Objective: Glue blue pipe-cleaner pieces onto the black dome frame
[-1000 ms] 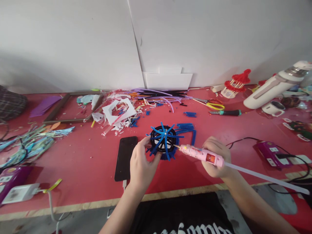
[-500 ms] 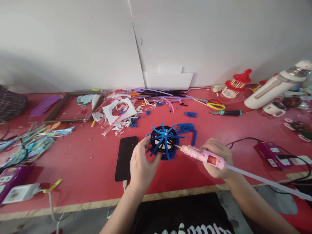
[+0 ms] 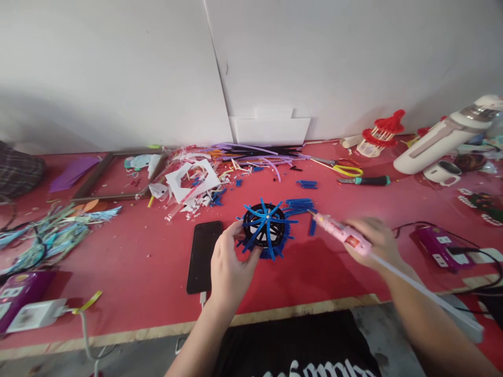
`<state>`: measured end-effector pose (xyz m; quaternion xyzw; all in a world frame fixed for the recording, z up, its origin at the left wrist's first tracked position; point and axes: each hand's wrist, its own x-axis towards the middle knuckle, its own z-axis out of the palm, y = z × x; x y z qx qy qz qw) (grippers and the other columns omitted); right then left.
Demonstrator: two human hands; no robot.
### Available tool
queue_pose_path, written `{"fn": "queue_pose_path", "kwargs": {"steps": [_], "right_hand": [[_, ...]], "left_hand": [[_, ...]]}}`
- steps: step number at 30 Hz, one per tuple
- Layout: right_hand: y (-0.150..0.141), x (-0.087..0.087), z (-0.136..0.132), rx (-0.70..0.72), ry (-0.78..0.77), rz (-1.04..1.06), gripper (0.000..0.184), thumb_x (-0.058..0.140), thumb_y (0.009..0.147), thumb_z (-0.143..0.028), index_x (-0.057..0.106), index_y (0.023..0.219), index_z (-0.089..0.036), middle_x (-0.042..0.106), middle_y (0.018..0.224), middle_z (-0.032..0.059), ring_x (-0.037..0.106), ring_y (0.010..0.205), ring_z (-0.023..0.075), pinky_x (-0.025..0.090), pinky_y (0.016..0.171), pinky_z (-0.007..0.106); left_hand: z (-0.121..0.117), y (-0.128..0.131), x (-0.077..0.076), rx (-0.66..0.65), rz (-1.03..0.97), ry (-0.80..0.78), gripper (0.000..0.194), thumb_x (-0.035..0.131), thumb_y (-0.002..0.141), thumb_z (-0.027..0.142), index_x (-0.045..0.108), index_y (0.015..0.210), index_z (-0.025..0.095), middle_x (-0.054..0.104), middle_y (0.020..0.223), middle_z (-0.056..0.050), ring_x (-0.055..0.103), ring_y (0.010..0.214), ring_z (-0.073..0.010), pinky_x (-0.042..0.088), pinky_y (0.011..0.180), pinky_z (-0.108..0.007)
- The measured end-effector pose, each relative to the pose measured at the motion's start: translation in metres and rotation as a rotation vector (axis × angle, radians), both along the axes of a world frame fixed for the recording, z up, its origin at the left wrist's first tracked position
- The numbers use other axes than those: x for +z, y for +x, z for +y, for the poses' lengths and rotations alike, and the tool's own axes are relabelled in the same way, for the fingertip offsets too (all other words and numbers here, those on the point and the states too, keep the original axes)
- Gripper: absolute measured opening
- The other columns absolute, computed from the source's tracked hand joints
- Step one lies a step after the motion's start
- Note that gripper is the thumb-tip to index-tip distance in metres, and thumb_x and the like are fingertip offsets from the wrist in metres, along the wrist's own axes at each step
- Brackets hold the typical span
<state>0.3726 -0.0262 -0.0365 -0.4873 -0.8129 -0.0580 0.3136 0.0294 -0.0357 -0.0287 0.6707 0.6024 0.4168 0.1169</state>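
Note:
My left hand (image 3: 232,255) grips the left and near rim of a round craft piece (image 3: 269,222), which has blue pipe-cleaner spokes over black rings and a blue fringe below. A pink glue gun (image 3: 341,233) with a long pale glue stick trailing from its back is in my right hand (image 3: 371,242). Its nozzle points left, apart from the craft piece. Just behind the piece lie cut blue pipe-cleaner lengths (image 3: 301,204). To the left of my left hand is a black phone (image 3: 204,256) with a cable plugged in.
Scraps and white paper cut-outs (image 3: 192,180) are heaped at the back. Scissors (image 3: 346,168), a craft knife (image 3: 365,181), a small red-roofed model (image 3: 380,135), a white bottle (image 3: 444,139) and a cup (image 3: 443,173) stand or lie at right. A purple power strip (image 3: 438,247) is at far right.
My right hand has drawn the glue gun away to the right, off the craft piece. My left hand keeps its hold in nearly the same place.

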Motion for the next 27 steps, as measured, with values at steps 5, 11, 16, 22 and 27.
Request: {"fn": "queue_pose_path", "kwargs": {"steps": [5, 11, 16, 22, 27], "right_hand": [[0.057, -0.016, 0.019, -0.222, -0.160, -0.183, 0.037, 0.053, 0.074, -0.014, 0.067, 0.109, -0.016, 0.076, 0.098, 0.0148, 0.069, 0.087, 0.0312, 0.043, 0.078, 0.043], [0.073, -0.018, 0.033, -0.296, -0.205, -0.255, 0.047, 0.048, 0.075, -0.006, 0.071, 0.114, -0.018, 0.073, 0.099, 0.0137, 0.064, 0.092, 0.0309, 0.045, 0.078, 0.044], [0.017, -0.022, 0.035, -0.068, -0.160, -0.258, 0.039, 0.053, 0.085, -0.009, 0.070, 0.118, -0.021, 0.069, 0.111, 0.0113, 0.062, 0.106, 0.0282, 0.050, 0.094, 0.047], [-0.017, -0.029, 0.045, 0.256, -0.151, -0.271, 0.030, 0.055, 0.088, -0.006, 0.073, 0.106, -0.022, 0.074, 0.105, 0.0060, 0.066, 0.102, 0.0216, 0.054, 0.089, 0.039], [-0.012, -0.032, 0.057, 0.334, -0.117, -0.220, 0.021, 0.056, 0.091, -0.010, 0.073, 0.098, -0.021, 0.073, 0.092, 0.0062, 0.066, 0.091, 0.0203, 0.055, 0.083, 0.037]], "left_hand": [[-0.001, 0.000, 0.002, -0.006, -0.015, 0.000, 0.052, 0.077, 0.082, 0.028, 0.056, 0.128, 0.021, 0.074, 0.101, -0.006, 0.074, 0.092, -0.0232, 0.060, 0.086, -0.039], [-0.004, -0.001, 0.002, -0.015, -0.032, -0.003, 0.052, 0.076, 0.082, 0.027, 0.056, 0.130, 0.022, 0.073, 0.101, -0.006, 0.073, 0.091, -0.0224, 0.060, 0.085, -0.038], [-0.003, 0.001, 0.000, -0.035, -0.048, 0.008, 0.051, 0.075, 0.084, 0.027, 0.054, 0.130, 0.021, 0.072, 0.101, -0.006, 0.072, 0.091, -0.0226, 0.060, 0.085, -0.039], [-0.005, -0.005, 0.003, -0.163, -0.114, 0.004, 0.066, 0.070, 0.089, 0.025, 0.038, 0.146, 0.020, 0.067, 0.107, -0.008, 0.071, 0.095, -0.0195, 0.061, 0.087, -0.036], [-0.006, -0.024, 0.004, -0.332, -0.144, 0.077, 0.072, 0.059, 0.091, 0.019, 0.027, 0.155, 0.021, 0.064, 0.113, -0.011, 0.068, 0.104, -0.0219, 0.059, 0.093, -0.042]]}}
